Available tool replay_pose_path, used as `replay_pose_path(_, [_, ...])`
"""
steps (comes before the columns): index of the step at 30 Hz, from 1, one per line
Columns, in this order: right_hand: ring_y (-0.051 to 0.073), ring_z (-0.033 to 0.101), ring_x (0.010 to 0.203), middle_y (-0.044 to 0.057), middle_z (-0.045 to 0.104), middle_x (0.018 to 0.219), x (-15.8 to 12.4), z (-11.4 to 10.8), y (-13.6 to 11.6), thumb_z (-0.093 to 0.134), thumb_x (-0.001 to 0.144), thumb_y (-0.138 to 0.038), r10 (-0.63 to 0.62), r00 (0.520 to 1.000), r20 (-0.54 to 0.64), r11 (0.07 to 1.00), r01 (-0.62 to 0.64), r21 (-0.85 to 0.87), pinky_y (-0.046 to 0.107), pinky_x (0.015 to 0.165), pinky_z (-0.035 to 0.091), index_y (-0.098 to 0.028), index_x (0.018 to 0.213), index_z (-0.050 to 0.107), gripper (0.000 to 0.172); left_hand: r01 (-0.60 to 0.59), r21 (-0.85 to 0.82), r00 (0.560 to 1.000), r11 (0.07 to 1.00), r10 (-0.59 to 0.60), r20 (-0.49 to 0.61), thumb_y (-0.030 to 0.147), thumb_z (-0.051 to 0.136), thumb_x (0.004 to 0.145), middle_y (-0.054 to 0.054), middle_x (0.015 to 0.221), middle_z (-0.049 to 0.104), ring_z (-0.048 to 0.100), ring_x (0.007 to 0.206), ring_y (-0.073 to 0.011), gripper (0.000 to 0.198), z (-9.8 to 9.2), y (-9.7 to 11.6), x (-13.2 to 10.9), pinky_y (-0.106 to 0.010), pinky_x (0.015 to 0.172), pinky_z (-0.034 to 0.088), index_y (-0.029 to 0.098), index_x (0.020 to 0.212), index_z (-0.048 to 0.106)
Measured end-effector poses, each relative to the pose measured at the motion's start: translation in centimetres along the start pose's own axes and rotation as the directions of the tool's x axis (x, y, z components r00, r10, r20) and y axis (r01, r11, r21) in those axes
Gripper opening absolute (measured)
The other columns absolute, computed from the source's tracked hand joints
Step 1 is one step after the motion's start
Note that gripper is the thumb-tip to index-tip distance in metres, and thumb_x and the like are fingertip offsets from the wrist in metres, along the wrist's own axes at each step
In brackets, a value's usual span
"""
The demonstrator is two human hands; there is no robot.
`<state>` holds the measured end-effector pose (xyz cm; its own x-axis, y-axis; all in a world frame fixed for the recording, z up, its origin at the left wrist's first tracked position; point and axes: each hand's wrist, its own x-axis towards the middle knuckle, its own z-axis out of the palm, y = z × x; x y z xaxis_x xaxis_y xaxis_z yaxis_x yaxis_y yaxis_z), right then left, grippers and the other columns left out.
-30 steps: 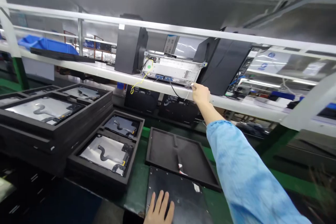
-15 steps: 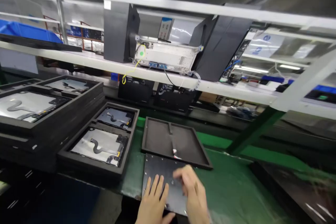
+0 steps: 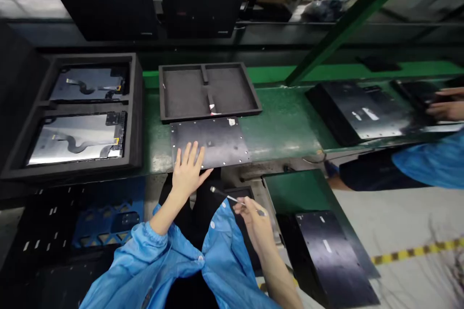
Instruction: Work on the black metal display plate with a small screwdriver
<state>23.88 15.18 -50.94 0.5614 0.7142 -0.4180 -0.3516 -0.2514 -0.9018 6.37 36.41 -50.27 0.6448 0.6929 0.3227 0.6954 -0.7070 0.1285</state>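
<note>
A: Head view: left hand (image 3: 188, 170) lies flat, fingers spread, on the dark metal plate (image 3: 210, 142) at the belt's near edge, just before the empty foam tray (image 3: 208, 89).

B: Right hand (image 3: 253, 215) pinches 1 thin rod-like tool (image 3: 228, 197), off the plate. I'd judge a loosened pinch could drop it.

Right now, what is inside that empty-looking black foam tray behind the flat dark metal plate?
The black foam tray holds only a small white-and-red connector piece beside its centre divider. Nothing covers its two compartments.
</note>
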Motion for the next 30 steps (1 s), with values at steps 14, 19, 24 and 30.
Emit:
replay_pose_path(14, [0.003,0.031,0.052,-0.007,0.051,0.071,0.9,1.1,2.4,0.095,0.086,-0.052,0.131,0.978,0.163,0.923,-0.181,0.341,0.018,0.048,0.031,-0.022,0.110,0.076,0.043,-0.006,0.050,1.000,0.999,0.007,-0.024,0.064,0.048,0.113,-0.014,0.183,0.029,0.032,0.171,-0.0376,0.077,-0.3,0.2,0.0,-0.063,0.139,0.029,0.016,0.173,0.047])
replay_pose_path(19, [0.006,0.014,0.053,-0.013,0.022,0.063,2.3,1.1,6.0,0.077,0.095,-0.075,0.005,1.000,-0.026,0.995,-0.002,0.105,0.022,0.048,0.012,-0.023,0.096,0.063,0.054,-0.003,0.032,1.000,0.999,0.004,-0.011,0.065,0.047,0.113,-0.015,0.183,0.029,0.032,0.171,-0.0379,0.078,-0.1,0.1,-0.2,-0.064,0.139,0.028,0.016,0.174,0.045])
replay_pose_path(24, [0.006,0.016,0.051,-0.014,0.022,0.061,3.8,1.2,7.1,0.074,0.093,-0.081,-0.054,0.993,-0.108,0.997,0.059,0.048,0.023,0.047,0.012,-0.023,0.095,0.060,0.059,0.002,-0.021,1.000,1.000,-0.002,-0.014,0.062,0.052,0.112,-0.015,0.184,0.029,0.030,0.171,-0.0379,0.077,-0.2,0.1,-0.3,-0.064,0.140,0.026,0.017,0.175,0.044])
replay_pose_path(30, [0.008,0.022,0.051,-0.011,0.029,0.060,3.9,1.5,6.9,0.065,0.099,-0.081,-0.138,0.987,-0.076,0.986,0.130,-0.100,0.025,0.049,0.016,-0.023,0.095,0.063,0.058,0.005,-0.063,1.000,0.998,-0.007,-0.028,0.060,0.054,0.111,-0.015,0.181,0.037,0.036,0.169,-0.0371,0.074,-0.9,-0.1,-0.1,-0.061,0.141,0.026,0.017,0.170,0.051])
